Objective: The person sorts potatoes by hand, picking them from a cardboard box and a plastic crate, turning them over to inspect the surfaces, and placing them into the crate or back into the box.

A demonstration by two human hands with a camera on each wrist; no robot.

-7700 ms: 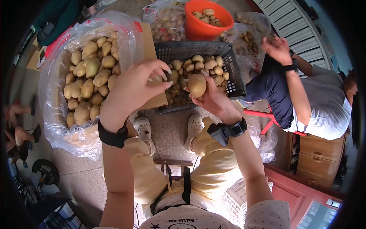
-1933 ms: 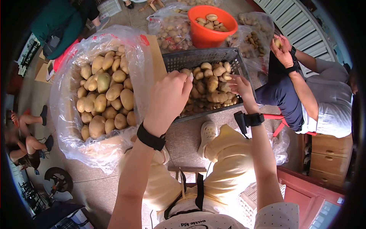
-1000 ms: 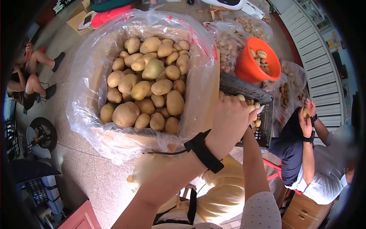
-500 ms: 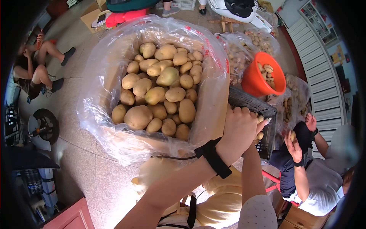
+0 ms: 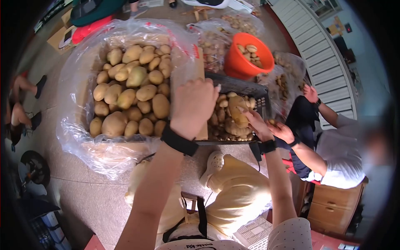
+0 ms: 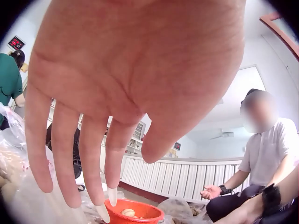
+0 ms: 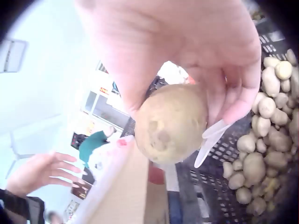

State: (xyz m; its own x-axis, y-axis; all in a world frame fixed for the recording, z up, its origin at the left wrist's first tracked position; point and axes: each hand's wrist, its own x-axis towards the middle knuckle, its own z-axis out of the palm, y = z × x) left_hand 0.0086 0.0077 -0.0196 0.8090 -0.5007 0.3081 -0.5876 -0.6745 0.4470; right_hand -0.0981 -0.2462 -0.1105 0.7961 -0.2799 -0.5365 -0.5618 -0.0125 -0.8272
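Observation:
My right hand (image 5: 259, 126) holds a large potato (image 5: 238, 111) over the black plastic crate (image 5: 263, 93), which contains several smaller potatoes. In the right wrist view, that potato (image 7: 170, 123) sits between thumb and long-nailed fingers. My left hand (image 5: 193, 104) is above the near-right side of a cardboard box, back of the hand up in the head view. Its palm (image 6: 135, 60) shows bare in the left wrist view, fingers extended and holding nothing. The cardboard box (image 5: 189, 66), lined with clear plastic (image 5: 68, 104), is full of big potatoes (image 5: 136, 77).
An orange bucket (image 5: 232, 62) of potatoes stands behind the crate, among plastic bags (image 5: 212, 43) of potatoes. A seated person (image 5: 341, 154) is close at the right, a hand near the crate. A wooden drawer cabinet (image 5: 333, 204) stands lower right.
The head view swung left over the box, then back right. My right hand, fingers spread in the crate 1.9 s ago, now holds a large potato above it. The seated person's hand has come nearer the crate.

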